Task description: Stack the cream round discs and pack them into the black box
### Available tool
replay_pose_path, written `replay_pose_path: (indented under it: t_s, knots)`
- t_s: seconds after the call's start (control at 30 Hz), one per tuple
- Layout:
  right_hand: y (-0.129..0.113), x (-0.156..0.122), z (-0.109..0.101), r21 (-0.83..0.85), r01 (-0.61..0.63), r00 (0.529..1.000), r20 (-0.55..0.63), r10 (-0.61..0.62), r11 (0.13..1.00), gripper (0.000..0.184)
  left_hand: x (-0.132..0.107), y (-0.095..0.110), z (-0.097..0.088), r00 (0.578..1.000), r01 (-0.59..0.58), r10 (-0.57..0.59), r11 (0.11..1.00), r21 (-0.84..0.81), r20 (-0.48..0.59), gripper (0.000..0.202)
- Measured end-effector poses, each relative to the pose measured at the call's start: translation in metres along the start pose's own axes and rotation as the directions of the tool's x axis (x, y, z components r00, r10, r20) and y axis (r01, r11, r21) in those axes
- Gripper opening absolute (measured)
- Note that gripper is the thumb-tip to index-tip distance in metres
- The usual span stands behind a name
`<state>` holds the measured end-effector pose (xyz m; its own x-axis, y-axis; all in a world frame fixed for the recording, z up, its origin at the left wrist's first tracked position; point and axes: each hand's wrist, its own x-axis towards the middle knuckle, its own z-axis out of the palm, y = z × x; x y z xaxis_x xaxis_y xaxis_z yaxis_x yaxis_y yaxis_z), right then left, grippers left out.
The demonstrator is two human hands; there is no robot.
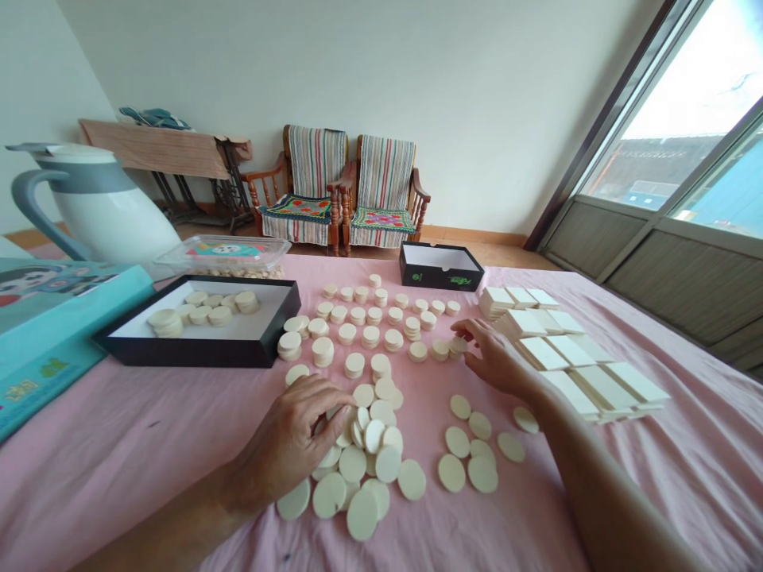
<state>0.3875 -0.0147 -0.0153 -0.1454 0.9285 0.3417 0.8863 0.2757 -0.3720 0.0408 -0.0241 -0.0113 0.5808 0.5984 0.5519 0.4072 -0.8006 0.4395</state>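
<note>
Thin pale round discs, apparently wood, lie in a loose pile [353, 463] at the front middle of the pink-covered table. My left hand [298, 429] rests at the pile's left side, thumb and fingers drawn together; whatever they hold is hidden. Farther right, my right hand [497, 357] has its thumb and fingers around a small disc stack [458, 346], at the right end of a row. Several short disc stacks [370, 337] stand in rows beyond the pile. Between my forearms, a few loose discs [451, 473] lie flat.
Rectangular pale pieces [575, 351] are stacked at right. A black-sided tray [196, 351] with discs sits at left, near a turquoise box [71, 326], a white jug [113, 210] and a clear plastic container [223, 253]. Another black box [439, 276] stands at the far edge.
</note>
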Motion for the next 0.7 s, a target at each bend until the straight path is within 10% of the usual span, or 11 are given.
replay_pose_path:
  t_s: [0.43,0.7]
  knots:
    - [-0.024,0.001,-0.02,0.05,-0.053,0.998,-0.032,0.055,0.997,0.033,0.0,0.0,-0.001,1.0,-0.017,0.017,1.0,0.011,-0.005,0.011]
    - [-0.06,-0.021,-0.047,-0.014,-0.03,0.862,0.505,0.033,0.999,0.021,0.001,-0.001,-0.001,1.0,-0.013,0.013,1.0,0.019,0.0,0.011]
